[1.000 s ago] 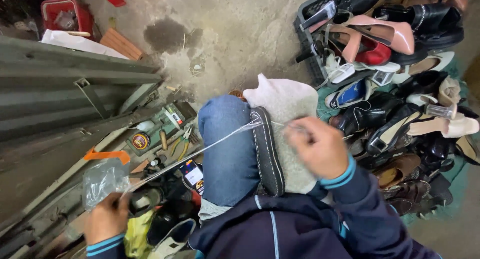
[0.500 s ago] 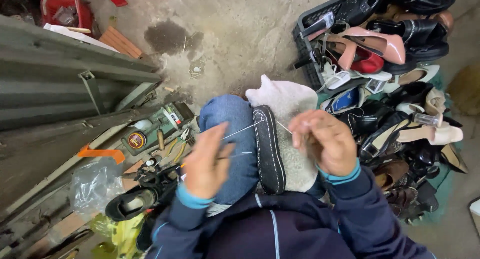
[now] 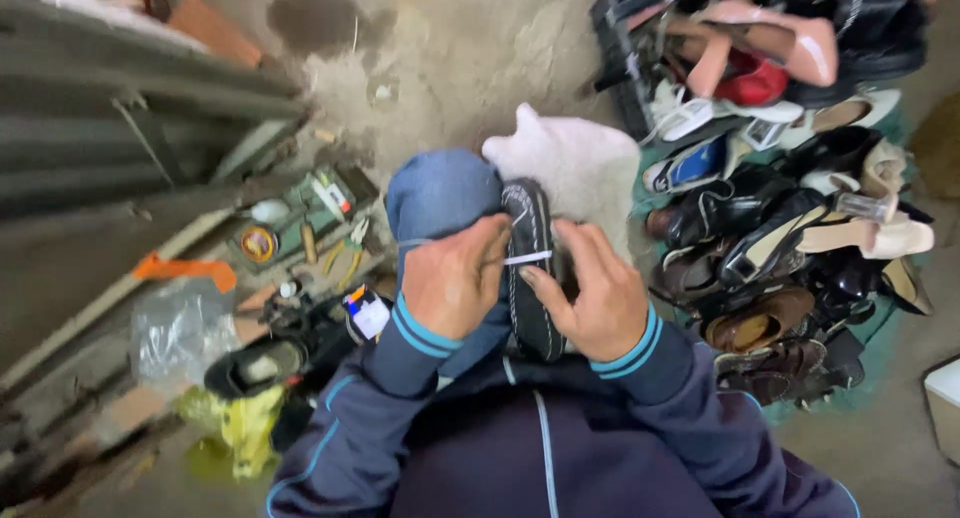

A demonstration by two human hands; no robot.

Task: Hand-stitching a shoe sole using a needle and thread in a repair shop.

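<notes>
Over concrete floor (image 3: 450,68), left hand (image 3: 455,278) and right hand (image 3: 590,293) now together, both clamped on black shoe (image 3: 530,268).

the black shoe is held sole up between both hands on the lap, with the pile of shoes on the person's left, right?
Not quite: the pile of shoes lies on the person's right, as the head view shows. The rest holds: the black shoe sits sole up on the lap between the left hand and the right hand.
</notes>
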